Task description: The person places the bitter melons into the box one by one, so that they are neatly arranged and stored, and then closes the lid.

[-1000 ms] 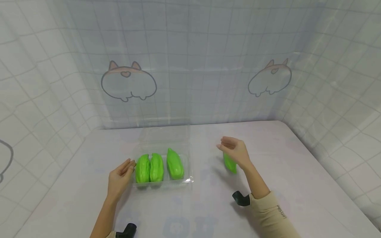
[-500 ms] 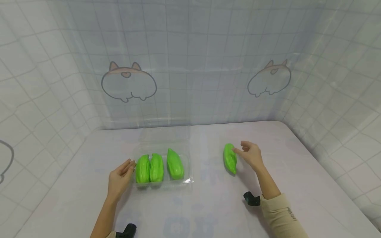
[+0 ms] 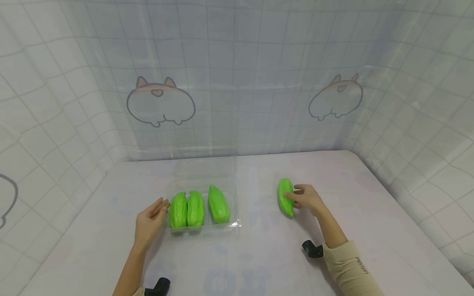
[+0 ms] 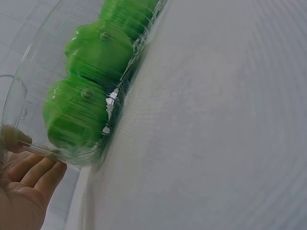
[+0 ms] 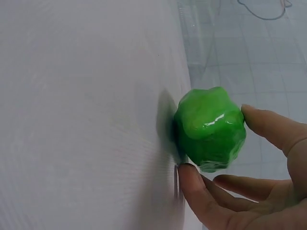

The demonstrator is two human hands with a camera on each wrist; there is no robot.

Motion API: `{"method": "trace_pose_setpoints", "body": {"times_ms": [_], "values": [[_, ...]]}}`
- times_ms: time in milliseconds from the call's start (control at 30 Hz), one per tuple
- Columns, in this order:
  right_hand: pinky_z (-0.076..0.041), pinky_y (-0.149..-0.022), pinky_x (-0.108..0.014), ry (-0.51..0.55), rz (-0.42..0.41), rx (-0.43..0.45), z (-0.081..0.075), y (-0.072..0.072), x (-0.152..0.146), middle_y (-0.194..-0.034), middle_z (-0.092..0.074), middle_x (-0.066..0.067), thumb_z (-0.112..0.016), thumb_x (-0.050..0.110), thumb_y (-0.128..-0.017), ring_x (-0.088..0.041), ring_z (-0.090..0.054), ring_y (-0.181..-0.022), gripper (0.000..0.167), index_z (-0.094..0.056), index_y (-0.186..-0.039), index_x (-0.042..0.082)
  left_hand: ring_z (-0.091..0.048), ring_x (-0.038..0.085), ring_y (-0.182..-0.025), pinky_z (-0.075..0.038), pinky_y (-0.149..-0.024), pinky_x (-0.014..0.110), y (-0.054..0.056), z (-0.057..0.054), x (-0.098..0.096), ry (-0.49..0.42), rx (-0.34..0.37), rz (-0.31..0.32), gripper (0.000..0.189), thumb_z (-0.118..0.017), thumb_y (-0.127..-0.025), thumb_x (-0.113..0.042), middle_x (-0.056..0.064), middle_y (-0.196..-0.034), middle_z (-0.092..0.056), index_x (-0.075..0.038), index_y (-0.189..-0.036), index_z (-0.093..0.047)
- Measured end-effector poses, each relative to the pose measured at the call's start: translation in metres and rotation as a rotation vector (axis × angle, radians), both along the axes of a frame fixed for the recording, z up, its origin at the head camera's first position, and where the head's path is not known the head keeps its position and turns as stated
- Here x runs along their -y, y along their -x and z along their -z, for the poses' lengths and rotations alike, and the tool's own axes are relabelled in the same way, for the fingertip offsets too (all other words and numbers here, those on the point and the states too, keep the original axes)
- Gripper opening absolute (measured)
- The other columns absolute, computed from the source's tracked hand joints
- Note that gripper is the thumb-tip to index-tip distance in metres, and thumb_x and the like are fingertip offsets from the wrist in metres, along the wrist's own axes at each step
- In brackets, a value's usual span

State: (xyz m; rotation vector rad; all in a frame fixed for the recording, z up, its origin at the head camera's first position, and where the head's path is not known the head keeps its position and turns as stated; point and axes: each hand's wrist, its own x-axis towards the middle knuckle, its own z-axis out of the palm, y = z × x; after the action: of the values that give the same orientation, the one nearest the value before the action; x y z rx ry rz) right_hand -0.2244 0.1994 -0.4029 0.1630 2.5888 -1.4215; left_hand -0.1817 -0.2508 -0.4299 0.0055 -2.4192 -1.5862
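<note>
On the right part of the table lies a bright green, ridged bitter melon (image 3: 285,197) with a pointed near end. My right hand (image 3: 307,200) grips it from the right, thumb on top and fingertips at its side and underside, as in the right wrist view. Three more bitter melons sit in a clear plastic box (image 3: 234,224), two side by side at left, one (image 3: 218,204) apart at right. My left hand (image 3: 149,222) pinches the left rim of this box between thumb and fingers. The left wrist view shows that hand (image 4: 29,187) at the clear wall.
The box's clear lid (image 3: 205,167) stands folded back behind it. A pale tablecloth (image 3: 237,263) covers the table, and gridded curtains (image 3: 237,94) hang on the far side and both flanks. A black wrist-worn device (image 3: 312,249) sticks out below the right hand.
The right hand has moved from over the right bitter melon to its right side, lowered, and brought thumb and fingers against it. The left hand and the box have stayed put.
</note>
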Motion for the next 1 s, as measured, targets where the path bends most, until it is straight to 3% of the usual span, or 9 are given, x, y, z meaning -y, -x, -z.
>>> {"method": "trace_pose_setpoints", "body": {"times_ms": [200, 400, 800, 900, 1000], "values": [[-0.045, -0.096, -0.053, 0.041, 0.005, -0.01, 0.0, 0.0, 0.002, -0.13, -0.046, -0.036, -0.065, 0.027, -0.088, -0.031, -0.064, -0.097, 0.069, -0.035, -0.137, -0.013, -0.054, -0.01, -0.097, -0.044, -0.079, 0.002, 0.0, 0.0, -0.002, 0.013, -0.005, -0.011, 0.044, -0.05, -0.097, -0.012, 0.021, -0.125, -0.056, 0.01, -0.135, -0.042], [-0.055, -0.085, -0.037, 0.18, -0.016, -0.044, -0.009, -0.001, 0.01, -0.132, -0.044, -0.036, -0.064, 0.024, -0.089, -0.035, -0.06, -0.105, 0.067, -0.034, -0.137, -0.013, -0.054, -0.011, -0.096, -0.044, -0.08, 0.002, 0.0, 0.0, -0.004, 0.004, 0.005, -0.002, 0.044, -0.049, -0.097, -0.012, 0.021, -0.126, -0.056, 0.01, -0.135, -0.042], [-0.055, -0.085, -0.039, 0.328, -0.081, -0.142, -0.025, -0.001, 0.037, -0.129, -0.05, -0.031, -0.065, 0.02, -0.089, -0.034, -0.06, -0.106, 0.062, -0.039, -0.137, -0.008, -0.055, -0.006, -0.098, -0.044, -0.079, 0.003, 0.004, 0.0, -0.01, -0.021, -0.01, 0.001, 0.043, -0.051, -0.097, -0.009, 0.021, -0.126, -0.056, 0.01, -0.134, -0.043], [-0.055, -0.085, -0.039, 0.333, -0.086, -0.157, -0.03, -0.001, 0.046, -0.128, -0.051, -0.03, -0.065, 0.019, -0.088, -0.034, -0.06, -0.106, 0.061, -0.04, -0.137, -0.008, -0.057, 0.0, -0.101, -0.044, -0.08, 0.003, 0.005, 0.001, -0.012, -0.019, -0.004, 0.001, 0.043, -0.051, -0.097, -0.009, 0.021, -0.126, -0.056, 0.01, -0.134, -0.043], [-0.056, -0.083, -0.038, 0.329, -0.092, -0.172, -0.033, -0.001, 0.055, -0.127, -0.053, -0.029, -0.066, 0.019, -0.087, -0.034, -0.06, -0.106, 0.06, -0.042, -0.136, -0.007, -0.058, 0.015, -0.107, -0.044, -0.08, 0.003, 0.005, 0.001, -0.014, -0.015, 0.003, -0.001, 0.043, -0.051, -0.097, -0.009, 0.021, -0.126, -0.056, 0.01, -0.134, -0.043]]}}
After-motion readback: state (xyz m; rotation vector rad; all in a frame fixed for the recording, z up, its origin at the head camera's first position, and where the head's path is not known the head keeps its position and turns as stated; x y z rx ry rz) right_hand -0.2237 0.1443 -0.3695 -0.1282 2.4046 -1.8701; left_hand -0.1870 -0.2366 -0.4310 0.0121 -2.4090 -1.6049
